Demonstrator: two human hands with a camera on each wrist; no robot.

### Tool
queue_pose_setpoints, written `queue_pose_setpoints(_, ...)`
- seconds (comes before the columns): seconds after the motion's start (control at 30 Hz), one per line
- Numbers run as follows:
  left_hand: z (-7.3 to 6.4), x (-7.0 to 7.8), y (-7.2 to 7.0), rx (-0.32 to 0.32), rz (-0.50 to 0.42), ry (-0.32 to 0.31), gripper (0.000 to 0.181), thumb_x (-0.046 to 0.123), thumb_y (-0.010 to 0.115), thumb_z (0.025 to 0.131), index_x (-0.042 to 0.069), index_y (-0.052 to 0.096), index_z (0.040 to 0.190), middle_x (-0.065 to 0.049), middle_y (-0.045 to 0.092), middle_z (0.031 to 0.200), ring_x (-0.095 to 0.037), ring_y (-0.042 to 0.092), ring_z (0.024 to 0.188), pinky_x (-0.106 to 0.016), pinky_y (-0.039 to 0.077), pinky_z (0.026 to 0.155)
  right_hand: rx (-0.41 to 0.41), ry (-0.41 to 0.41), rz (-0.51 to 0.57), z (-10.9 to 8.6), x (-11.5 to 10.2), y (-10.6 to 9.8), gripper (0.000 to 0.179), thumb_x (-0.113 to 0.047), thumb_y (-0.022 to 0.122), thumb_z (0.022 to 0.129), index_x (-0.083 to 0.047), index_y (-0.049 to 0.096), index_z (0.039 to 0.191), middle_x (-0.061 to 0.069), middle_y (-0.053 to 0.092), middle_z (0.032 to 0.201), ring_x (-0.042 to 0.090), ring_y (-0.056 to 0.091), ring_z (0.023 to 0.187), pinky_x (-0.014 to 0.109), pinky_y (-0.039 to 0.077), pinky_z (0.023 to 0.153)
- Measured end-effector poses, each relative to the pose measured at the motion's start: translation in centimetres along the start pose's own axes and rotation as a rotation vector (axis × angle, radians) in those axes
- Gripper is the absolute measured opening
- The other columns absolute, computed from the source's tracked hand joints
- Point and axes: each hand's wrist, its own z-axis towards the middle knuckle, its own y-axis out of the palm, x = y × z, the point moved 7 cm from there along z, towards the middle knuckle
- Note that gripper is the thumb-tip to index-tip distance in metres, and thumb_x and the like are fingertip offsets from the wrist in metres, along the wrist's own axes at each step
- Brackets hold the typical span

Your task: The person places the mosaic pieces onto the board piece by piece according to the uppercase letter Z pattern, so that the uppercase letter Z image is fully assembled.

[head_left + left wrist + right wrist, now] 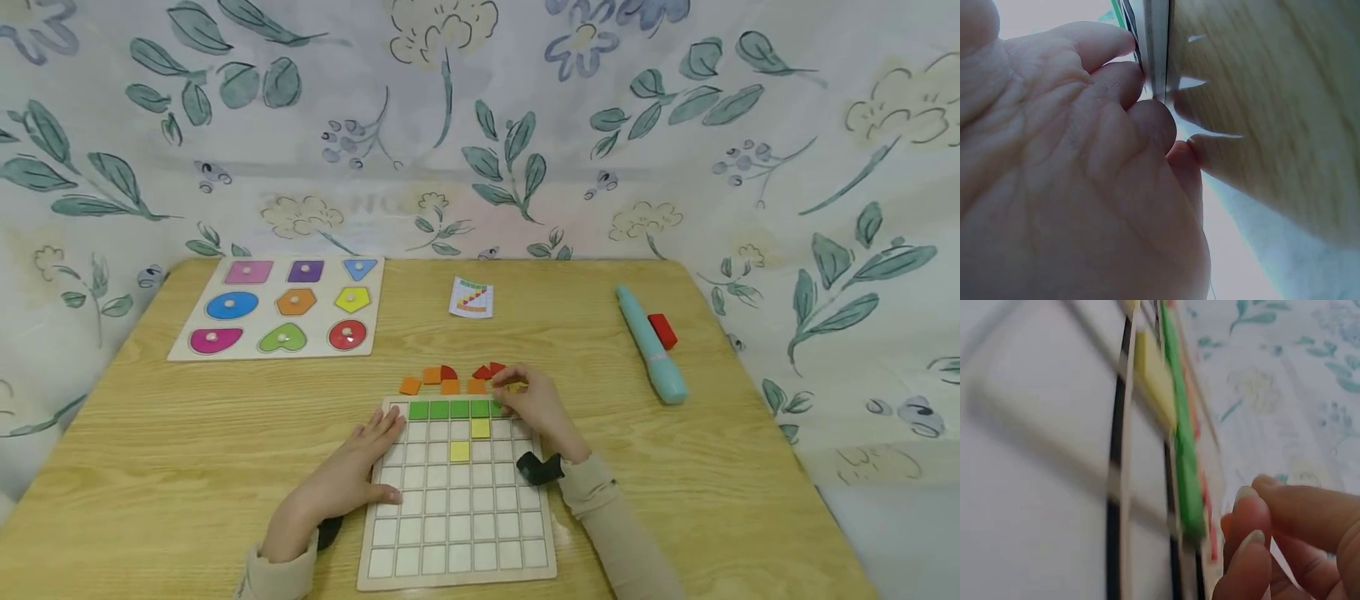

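A square-celled wooden board lies in front of me. Green square tiles line its top row, and two yellow tiles sit on a diagonal below. My left hand rests spread on the board's left side, its fingertips at the top-left cell; in the left wrist view its fingers meet the board's edge. At the upper right corner, my right hand hovers with bent fingers, thumb and index close together. No piece shows between these fingertips. Yellow pieces are partly hidden beneath that hand.
Loose orange squares and red pieces lie along the board's far edge. Behind them is a small pattern card. A knobbed shape puzzle lies back left; a teal tapered object and a red block lie right.
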Motion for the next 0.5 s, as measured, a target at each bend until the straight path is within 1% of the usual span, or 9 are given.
queue_pose_setpoints(0.07,-0.1,0.0,0.0,-0.003,0.002,0.001,0.098,0.032,0.081,0.074,0.005,0.028,0.152,-0.015,0.015,0.162,-0.038,0.008,0.150,-0.060,0.009,0.119,0.041,0.013,-0.027,0.3,0.4,-1.0,0.023,-0.004,0.068,0.088,-0.005,0.066,0.111,0.013,0.067,0.113,0.010,0.056,0.057,0.019,0.049,0.052)
queue_pose_setpoints(0.2,-0.1,-0.1,0.0,-0.005,0.004,-0.008,0.098,0.032,0.081,0.074,0.005,0.027,0.152,-0.014,0.015,0.162,-0.037,0.008,0.151,-0.059,0.009,0.120,0.047,-0.006,-0.109,0.6,0.5,-1.4,0.033,-0.006,0.068,0.088,-0.008,0.064,0.121,0.013,0.066,0.123,0.010,0.054,0.055,0.019,0.048,0.051)
queue_pose_setpoints(0.3,-0.1,-0.2,0.0,-0.002,0.003,-0.007,0.098,0.031,0.081,0.074,0.006,0.027,0.153,-0.014,0.015,0.163,-0.037,0.008,0.151,-0.059,0.009,0.120,0.066,-0.020,-0.145,0.7,0.3,-1.5,0.037,-0.005,0.068,0.088,-0.007,0.062,0.125,0.013,0.066,0.122,0.010,0.055,0.055,0.020,0.049,0.051)
queue_pose_setpoints(0.43,0.0,-0.3,0.1,-0.005,0.006,-0.006,0.098,0.031,0.081,0.075,0.007,0.026,0.153,-0.013,0.014,0.163,-0.036,0.007,0.151,-0.058,0.008,0.120,0.127,-0.013,-0.154,0.6,0.2,-1.8,0.040,-0.002,0.069,0.085,-0.005,0.061,0.124,0.015,0.069,0.115,0.009,0.057,0.059,0.019,0.050,0.054)
queue_pose_setpoints(0.5,0.0,-0.3,0.1,-0.005,0.011,-0.006,0.098,0.031,0.080,0.075,0.007,0.026,0.153,-0.013,0.014,0.163,-0.036,0.007,0.151,-0.058,0.008,0.120,0.129,-0.017,-0.177,0.7,0.2,-1.7,0.040,-0.002,0.070,0.085,-0.005,0.062,0.124,0.013,0.069,0.112,0.009,0.054,0.057,0.019,0.049,0.054)
